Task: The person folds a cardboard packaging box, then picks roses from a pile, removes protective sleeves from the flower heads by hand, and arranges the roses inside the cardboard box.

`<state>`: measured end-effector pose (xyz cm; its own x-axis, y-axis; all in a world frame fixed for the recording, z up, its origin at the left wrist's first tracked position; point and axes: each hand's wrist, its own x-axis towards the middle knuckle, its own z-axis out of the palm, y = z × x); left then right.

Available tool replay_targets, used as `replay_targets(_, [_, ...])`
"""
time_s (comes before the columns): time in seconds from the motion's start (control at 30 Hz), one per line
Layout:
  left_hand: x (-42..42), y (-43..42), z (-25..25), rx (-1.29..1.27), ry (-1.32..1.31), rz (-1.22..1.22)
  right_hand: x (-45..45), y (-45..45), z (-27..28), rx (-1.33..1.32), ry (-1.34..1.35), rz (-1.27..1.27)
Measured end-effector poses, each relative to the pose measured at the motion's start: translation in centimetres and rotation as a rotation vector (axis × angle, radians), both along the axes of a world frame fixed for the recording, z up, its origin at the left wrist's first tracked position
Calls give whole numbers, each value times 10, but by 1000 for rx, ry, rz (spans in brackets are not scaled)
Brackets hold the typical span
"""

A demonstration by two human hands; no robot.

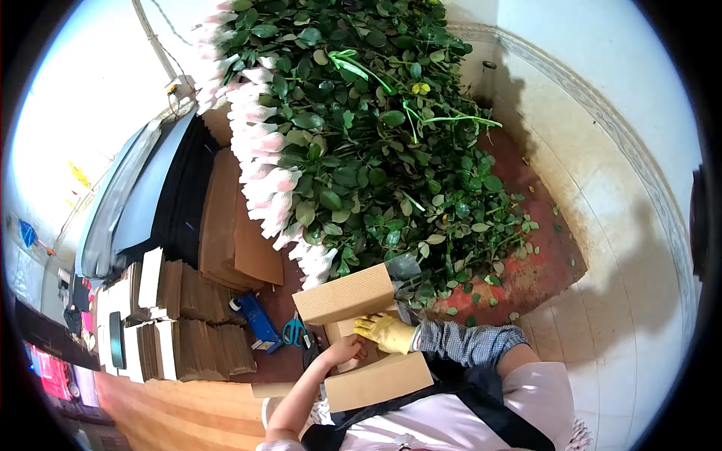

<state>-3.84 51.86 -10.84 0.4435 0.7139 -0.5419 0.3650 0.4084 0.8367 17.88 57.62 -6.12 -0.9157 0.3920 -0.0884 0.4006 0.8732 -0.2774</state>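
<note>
An open corrugated cardboard wrapper (343, 295) stands close in front of my body, with one raised side at the back and a near flap (380, 382) toward my apron. Between these sides, my right hand (385, 332) in a yellow rubber glove lies with its fingers stretched out against the cardboard. My bare left hand (347, 350) is beside it, its fingers curled in and close to the gloved fingertips. Whatever the left fingers pinch is hidden. Just behind the wrapper rises a big pile of leafy rose stems (376, 150), their heads in pale pink net sleeves (267, 180).
Left of the wrapper lie teal scissors (293, 330) and a blue box-shaped item (258, 323). Stacked folded cardboard (199, 349) stands farther left, with brown sheets (233, 225) and dark panels (169, 180) behind. A tiled wall (602, 188) bounds the right.
</note>
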Motion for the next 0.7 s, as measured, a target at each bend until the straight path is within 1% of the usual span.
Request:
replay_targets(0.03, [1, 4, -6, -36, 43, 2, 5, 4, 11, -3, -1, -9])
replay_targets(0.07, [2, 0, -9, -42, 44, -5, 12, 8, 38, -417, 36, -39])
replay_targets(0.1, [5, -3, -12, 20, 135, -75, 19, 17, 70, -827, 72, -63])
replay_targets(0.13, [8, 0, -11, 89, 229, -140, 27, 32, 101, -955, 248, 66])
replay_targets(0.17, [15, -6, 15, 81, 171, -16, 36, 48, 137, -1085, 429, 200])
replay_targets(0.2, [12, -10, 6, 131, 165, 1, 50, 71, 188, -1069, 549, 210])
replay_targets(0.23, [10, -15, -2, 182, 155, 19, 62, 95, 225, -736, 757, 103])
replay_targets(0.27, [12, -20, -2, 174, 153, 24, 72, 135, 261, -209, 919, 62])
replay_targets(0.3, [13, -24, 1, 221, 186, 10, 76, 176, 284, -35, 1113, -76])
replay_targets(0.33, [13, -24, 4, 274, 222, 1, 79, 216, 306, 10, 1134, -445])
replay_targets(0.37, [13, -22, 6, 274, 227, 16, 81, 254, 326, 171, 1156, -675])
replay_targets(0.4, [12, -22, 7, 277, 212, 6, 83, 311, 327, 173, 1138, -845])
replay_targets(0.43, [13, -22, 8, 282, 196, -6, 86, 364, 312, 345, 893, -979])
replay_targets(0.47, [13, -22, 10, 277, 181, 9, 83, 411, 285, 619, 607, -997])
replay_targets(0.5, [14, -22, 12, 279, 182, 18, 73, 395, 304, 601, 275, -950])
replay_targets(0.57, [13, -20, 16, 212, 167, 10, 73, 383, 314, 572, 268, -1000])
replay_targets(0.6, [13, -21, 17, 212, 168, 19, 88, 394, 287, 651, 762, -928])
replay_targets(0.67, [14, -21, 17, 270, 204, -20, 107, 344, 315, 743, 754, -922])
replay_targets(0.7, [13, -20, 16, 270, 201, -18, 117, 325, 324, 838, 773, -914])
